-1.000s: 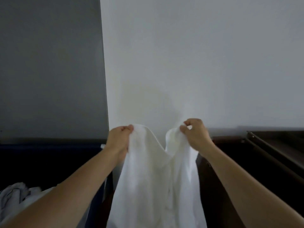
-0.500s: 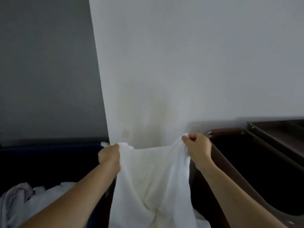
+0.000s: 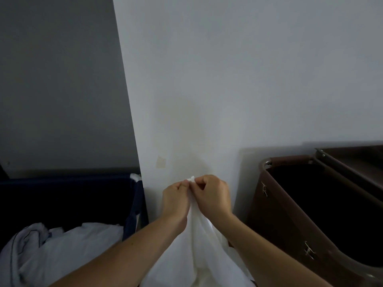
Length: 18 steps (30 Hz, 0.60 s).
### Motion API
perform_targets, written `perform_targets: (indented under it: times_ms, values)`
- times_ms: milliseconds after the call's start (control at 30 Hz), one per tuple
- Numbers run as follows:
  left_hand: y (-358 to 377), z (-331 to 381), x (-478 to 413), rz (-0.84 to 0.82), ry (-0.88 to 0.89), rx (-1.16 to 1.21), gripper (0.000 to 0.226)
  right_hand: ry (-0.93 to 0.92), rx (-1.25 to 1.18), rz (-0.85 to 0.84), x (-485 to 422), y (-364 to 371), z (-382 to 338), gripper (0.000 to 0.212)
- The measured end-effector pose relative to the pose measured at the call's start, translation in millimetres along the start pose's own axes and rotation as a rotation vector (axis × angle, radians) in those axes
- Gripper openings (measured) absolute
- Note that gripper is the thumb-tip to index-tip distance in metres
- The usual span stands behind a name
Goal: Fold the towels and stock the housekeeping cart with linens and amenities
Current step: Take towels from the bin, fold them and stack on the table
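1. My left hand [image 3: 176,200] is raised in front of the white wall [image 3: 238,79]; its fingers are curled, and thumb and fingertips pinch the top edge of the white towel [image 3: 198,251]
2. My right hand [image 3: 211,195] sits just beside the left, the two touching at the knuckles; it pinches the same gathered edge, and a small tip of cloth pokes out above the two grips
3. The towel hangs down from both hands between my forearms in loose folds; its lower end runs out of the frame at the bottom and cannot be seen
4. On my left stands a dark blue fabric bin [image 3: 135,204], its far right corner close to the edge of the white wall
5. A heap of pale crumpled linen [image 3: 68,249] lies at lower left, reaching the bin's right wall; one piece carries a thin dark stripe
6. On my right stands a brown bag [image 3: 279,224] on a metal frame, mouth open; the interior is dark and nothing inside can be made out
7. A dark tray [image 3: 352,160] sits past the bag at far right, too dim to identify further
8. A small tan patch [image 3: 161,162] marks the white wall above and left of my hands; a grey wall [image 3: 58,79] fills the upper left
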<state>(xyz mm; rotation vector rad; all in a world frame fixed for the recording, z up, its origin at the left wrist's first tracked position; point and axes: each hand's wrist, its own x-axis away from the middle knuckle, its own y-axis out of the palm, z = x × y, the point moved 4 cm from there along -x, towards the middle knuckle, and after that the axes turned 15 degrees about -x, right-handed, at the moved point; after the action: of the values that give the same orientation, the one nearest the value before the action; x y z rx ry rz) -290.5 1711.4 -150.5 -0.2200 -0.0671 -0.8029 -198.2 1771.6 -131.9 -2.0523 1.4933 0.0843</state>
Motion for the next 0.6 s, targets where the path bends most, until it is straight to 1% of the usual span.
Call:
perform_targets:
  times_ms: [67,133,200,233,300,333,400,467,533,600]
  values:
    - [1.7,0.0,2.5,-0.074,0.002,0.013,0.042,-0.046,0.024,-0.028,5.6,3.7,0.3,0.03]
    - [1.7,1.3,2.2,-0.135,0.023,0.024,0.036,-0.083,0.065,-0.079,12.5,9.5,1.0,0.028]
    - [-2.5,2.3,2.1,-0.119,0.052,-0.007,0.032,-0.065,0.038,-0.146,17.0,13.5,3.2,0.031]
    - [-4.4,1.8,1.6,-0.105,0.065,-0.013,0.028,-0.028,-0.017,-0.177,17.0,13.6,4.6,0.031]
    - [-6.2,-0.1,2.1,-0.117,0.084,0.006,0.027,0.093,-0.191,-0.23,15.7,11.2,8.0,0.03]
    - [-8.4,-0.1,4.0,-0.13,0.095,0.018,0.033,0.151,-0.293,-0.258,15.8,9.1,9.0,0.034]
    - [-15.8,2.4,7.2,-0.144,0.16,-0.001,0.042,0.208,-0.496,-0.319,18.3,4.6,6.8,0.051]
    - [-23.6,7.1,8.8,-0.158,0.226,-0.031,0.038,0.234,-0.724,-0.387,21.2,2.3,3.2,0.057]
    - [-28.8,10.3,7.1,-0.177,0.254,-0.063,0.029,0.296,-0.919,-0.461,22.9,1.6,-0.9,0.055]
    - [-33.8,11.4,4.7,-0.19,0.257,-0.109,0.025,0.333,-1.005,-0.501,23.0,0.5,-4.4,0.053]
